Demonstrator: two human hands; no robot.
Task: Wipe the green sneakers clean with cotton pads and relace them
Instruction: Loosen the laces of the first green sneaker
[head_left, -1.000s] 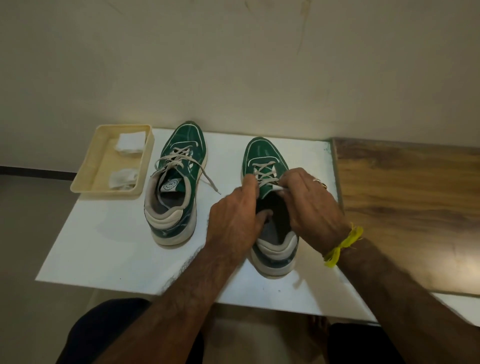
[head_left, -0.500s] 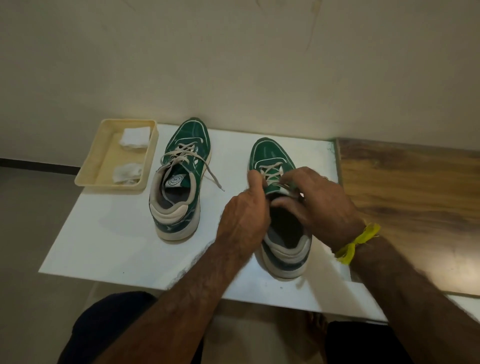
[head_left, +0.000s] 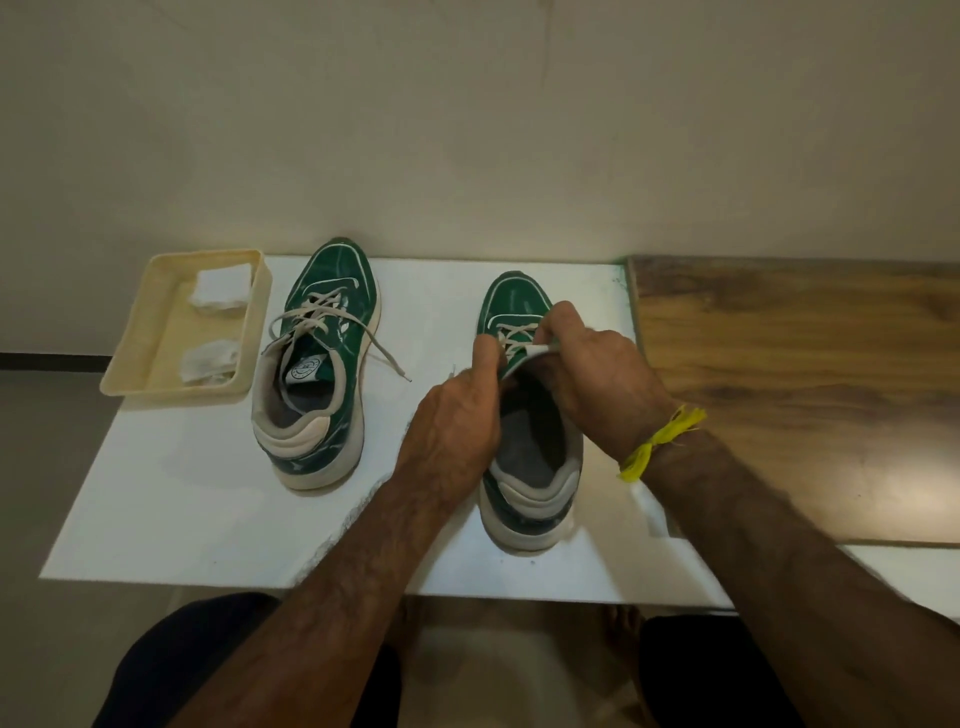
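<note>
Green sneakers are sitting side by side on the white table (head_left: 208, 519), toes pointing at the wall. Taking the tray (head_left: 130, 358) as landmark: the left sneaker (head_left: 332, 291) is standing just beside the tray's right wall, its laces (head_left: 317, 314) lying loose and one end trailing onto the table away from the tray. The right sneaker (head_left: 511, 301) is sitting well apart from the tray, beyond the left sneaker. Both hands are working at its tongue (head_left: 524, 358): the left hand (head_left: 457, 421) is pinching the tongue's tray-side edge, and the right hand (head_left: 597, 379), a yellow thread (head_left: 660, 441) tied at its wrist, is curling its fingers (head_left: 561, 322) over the tongue's far edge near the laces. Inside the tray, two cotton pads (head_left: 221, 286) are lying, one at the far end and one at the near end.
</note>
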